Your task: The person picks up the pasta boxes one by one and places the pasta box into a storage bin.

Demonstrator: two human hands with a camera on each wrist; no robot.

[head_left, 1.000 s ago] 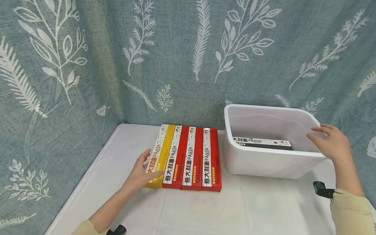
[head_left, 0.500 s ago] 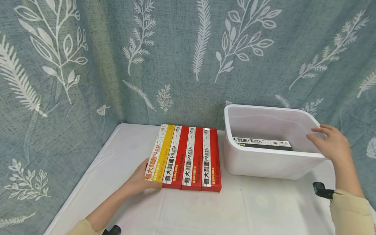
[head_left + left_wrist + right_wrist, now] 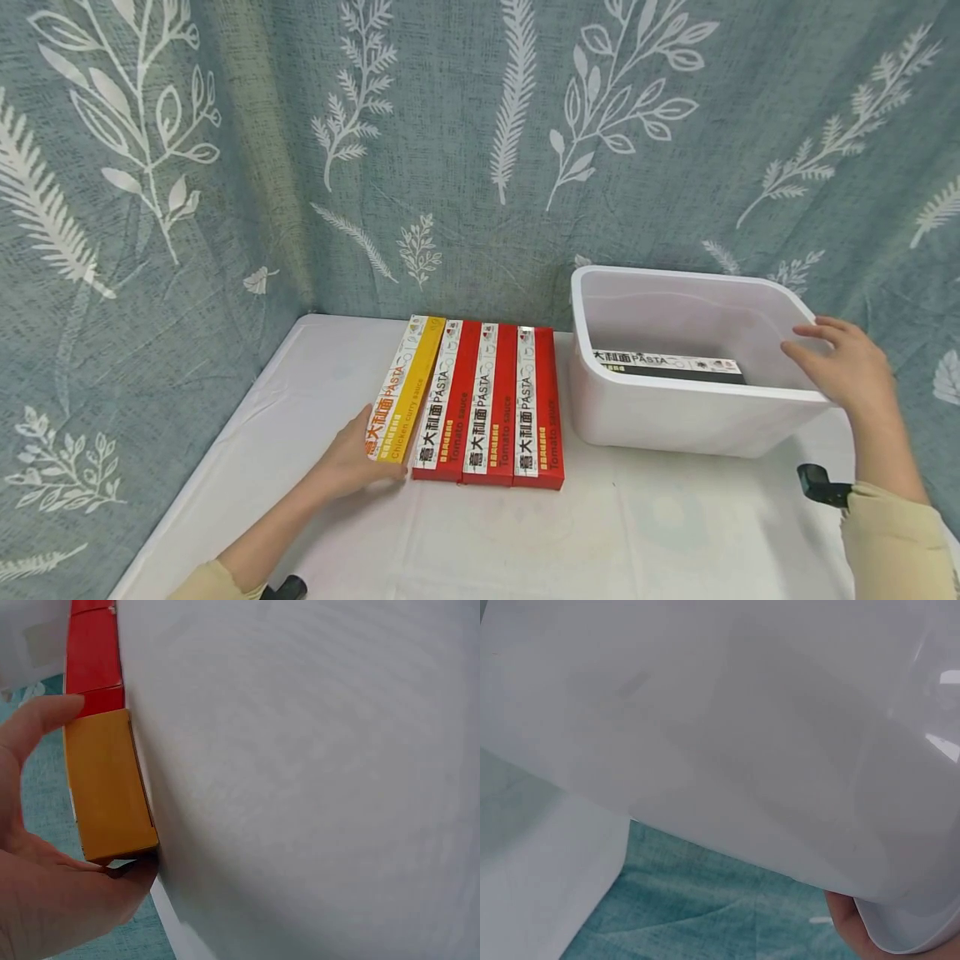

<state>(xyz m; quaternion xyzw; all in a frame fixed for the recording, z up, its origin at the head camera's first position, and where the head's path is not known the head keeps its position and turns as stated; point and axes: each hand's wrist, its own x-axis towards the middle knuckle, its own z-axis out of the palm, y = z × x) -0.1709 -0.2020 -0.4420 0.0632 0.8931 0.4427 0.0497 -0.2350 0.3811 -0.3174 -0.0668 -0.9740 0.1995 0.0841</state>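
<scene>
Left hand [image 3: 348, 457] clamps the near end of the yellow box [image 3: 403, 396], a slim gap from the red boxes [image 3: 489, 404] — tabletop [image 3: 318, 375] stretches leftward to its edge; right hand [image 3: 851, 362] grips the bin [image 3: 667, 414] by its right rim.

Creased pale beige left sleeve [image 3: 213, 582], matching right sleeve [image 3: 896, 542], black left wrist device [image 3: 287, 588], black right wrist device [image 3: 825, 487]

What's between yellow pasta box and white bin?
Three red Tomato sauce pasta boxes, side by side, lie between the yellow box and the white bin; head view.
</scene>
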